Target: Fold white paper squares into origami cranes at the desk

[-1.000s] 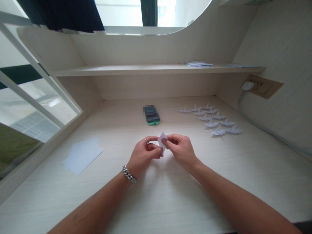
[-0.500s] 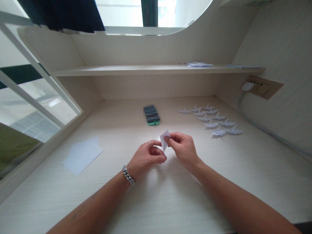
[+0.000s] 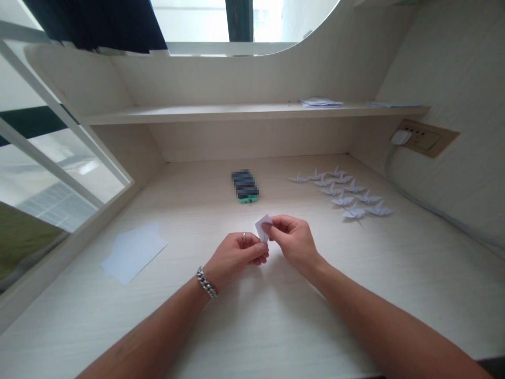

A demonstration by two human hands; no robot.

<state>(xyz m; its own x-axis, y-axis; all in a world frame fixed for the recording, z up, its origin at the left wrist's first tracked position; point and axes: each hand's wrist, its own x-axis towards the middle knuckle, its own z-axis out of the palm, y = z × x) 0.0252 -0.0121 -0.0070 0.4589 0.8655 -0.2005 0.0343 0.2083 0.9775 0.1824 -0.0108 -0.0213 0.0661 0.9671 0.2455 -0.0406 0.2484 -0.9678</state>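
Note:
Above the middle of the desk, a small folded piece of white paper (image 3: 262, 227) is held up between my two hands. My right hand (image 3: 291, 235) pinches its right side between thumb and fingers. The thumb and fingers of my left hand (image 3: 242, 250) close on its lower tip; that hand wears a ring, and a chain bracelet is on the wrist. Several white paper cranes (image 3: 343, 201) stand in rows on the desk, beyond and to the right of my hands. My fingers hide part of the folded paper.
White paper sheets (image 3: 134, 251) lie at the left of the desk (image 3: 221, 337). A dark, blurred-out phone-like object with a green edge (image 3: 248, 199) lies beyond my hands. More paper (image 3: 321, 102) rests on the shelf (image 3: 221, 114). A cable (image 3: 437, 212) runs from the wall socket at right.
My left thumb and fingers have closed onto the paper's lower tip, where they were apart before. The paper has tilted and shifted slightly left. My right hand keeps its pinch.

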